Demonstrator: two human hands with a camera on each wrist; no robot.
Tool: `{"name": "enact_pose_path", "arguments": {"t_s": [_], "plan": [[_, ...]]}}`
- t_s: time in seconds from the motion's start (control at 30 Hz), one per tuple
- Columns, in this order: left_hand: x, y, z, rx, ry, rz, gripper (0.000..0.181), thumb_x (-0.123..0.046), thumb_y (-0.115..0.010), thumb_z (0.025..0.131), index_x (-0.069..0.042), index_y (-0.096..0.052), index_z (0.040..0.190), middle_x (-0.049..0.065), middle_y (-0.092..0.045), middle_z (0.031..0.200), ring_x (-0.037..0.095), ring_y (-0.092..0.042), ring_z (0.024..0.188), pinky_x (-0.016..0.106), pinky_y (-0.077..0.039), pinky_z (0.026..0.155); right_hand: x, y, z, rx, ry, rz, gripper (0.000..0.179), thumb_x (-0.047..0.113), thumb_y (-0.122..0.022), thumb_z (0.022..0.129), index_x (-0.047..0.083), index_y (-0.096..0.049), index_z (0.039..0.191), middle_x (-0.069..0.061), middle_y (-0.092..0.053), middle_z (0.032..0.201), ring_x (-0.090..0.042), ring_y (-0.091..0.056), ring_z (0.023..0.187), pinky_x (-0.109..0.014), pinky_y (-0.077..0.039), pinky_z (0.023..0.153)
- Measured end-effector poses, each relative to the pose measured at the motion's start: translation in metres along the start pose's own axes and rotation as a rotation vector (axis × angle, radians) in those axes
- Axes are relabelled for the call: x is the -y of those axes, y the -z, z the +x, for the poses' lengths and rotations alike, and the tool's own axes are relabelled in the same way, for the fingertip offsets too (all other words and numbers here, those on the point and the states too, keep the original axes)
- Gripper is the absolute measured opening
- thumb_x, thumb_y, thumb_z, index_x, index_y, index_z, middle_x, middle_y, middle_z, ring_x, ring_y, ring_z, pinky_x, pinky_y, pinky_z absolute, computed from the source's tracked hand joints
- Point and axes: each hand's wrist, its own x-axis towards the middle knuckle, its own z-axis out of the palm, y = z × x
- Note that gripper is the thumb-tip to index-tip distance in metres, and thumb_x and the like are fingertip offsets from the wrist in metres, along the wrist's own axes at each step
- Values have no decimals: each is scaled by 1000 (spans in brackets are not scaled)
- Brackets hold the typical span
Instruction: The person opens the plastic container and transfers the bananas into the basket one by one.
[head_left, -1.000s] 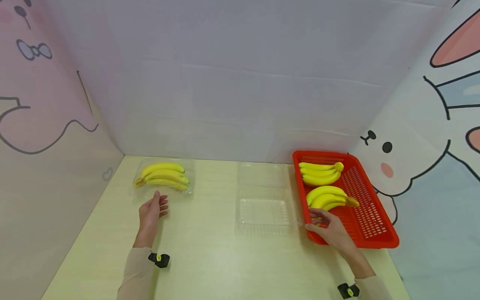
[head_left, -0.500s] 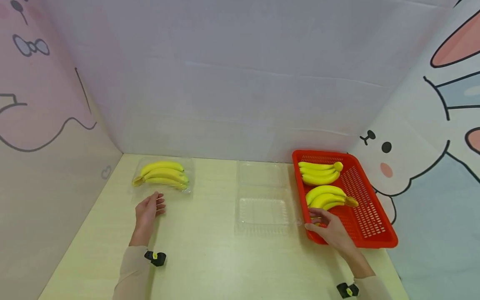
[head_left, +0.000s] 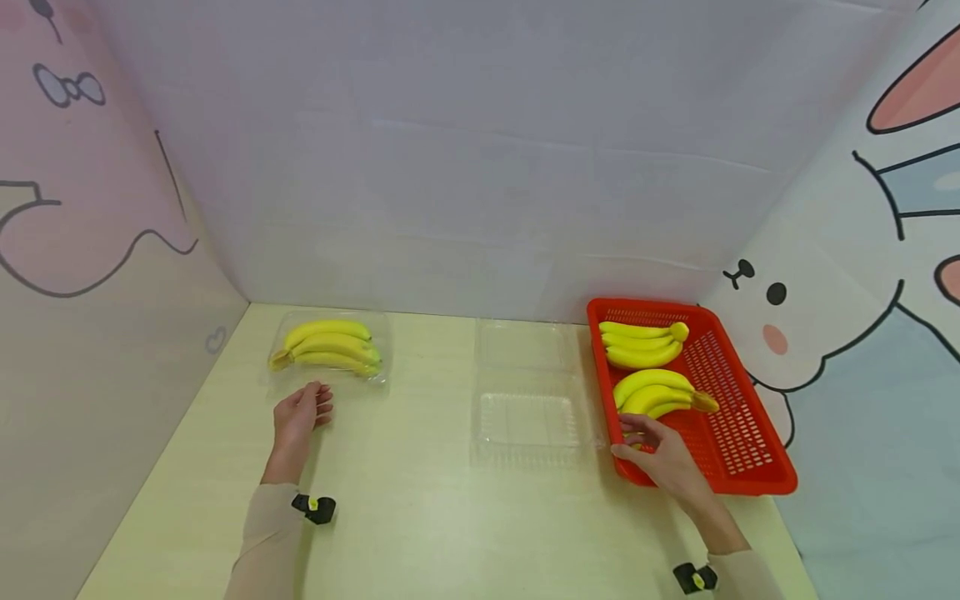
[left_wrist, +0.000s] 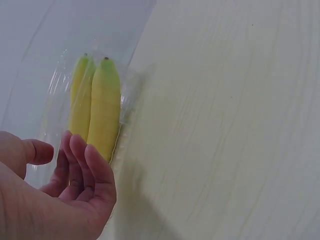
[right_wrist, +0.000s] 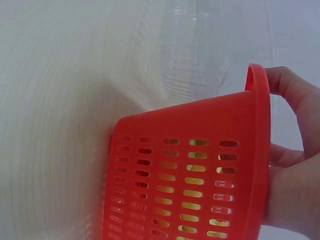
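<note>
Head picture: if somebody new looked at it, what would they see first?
Probably the bright red basket on the right, with yellow bananas inside and the right hand at its near left corner. Next, perhaps, the big cartoon animal on the picture's right side, then another bunch in a clear box at the left.

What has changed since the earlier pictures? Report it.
The left hand has shifted slightly left, near the packed bananas. I see nothing newly gripped or released. The right hand, red basket, basket bananas and open clear container stayed as they were.
</note>
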Motion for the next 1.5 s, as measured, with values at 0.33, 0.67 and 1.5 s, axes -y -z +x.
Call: {"name": "enact_pose_path", "arguments": {"t_s": [0.33, 0.67, 1.5], "plan": [[3, 0, -8, 30, 12, 17, 45, -31, -48, 107, 5, -61, 129, -11, -67, 86, 4, -64, 78, 21, -57, 72, -1, 0, 0, 7, -2, 7, 57, 16, -76, 95, -4, -52, 143, -23, -62, 129, -34, -61, 112, -18, -54, 81], [10, 0, -17, 55, -2, 14, 44, -31, -48, 108, 6, -60, 128, -11, -68, 87, 3, -64, 78, 20, -56, 71, 1, 0, -1, 14, -2, 2, 57, 19, -76, 95, -3, -53, 142, -21, -62, 128, -30, -61, 110, -20, -54, 82], [23, -1, -42, 42, 10, 0, 43, -30, -50, 107, 8, -61, 126, -8, -70, 87, 5, -65, 76, 21, -56, 68, 0, 0, 0, 12, -6, -11, 56, 19, -76, 95, -3, -53, 143, -21, -62, 128, -31, -61, 110, -20, -54, 82]]}}
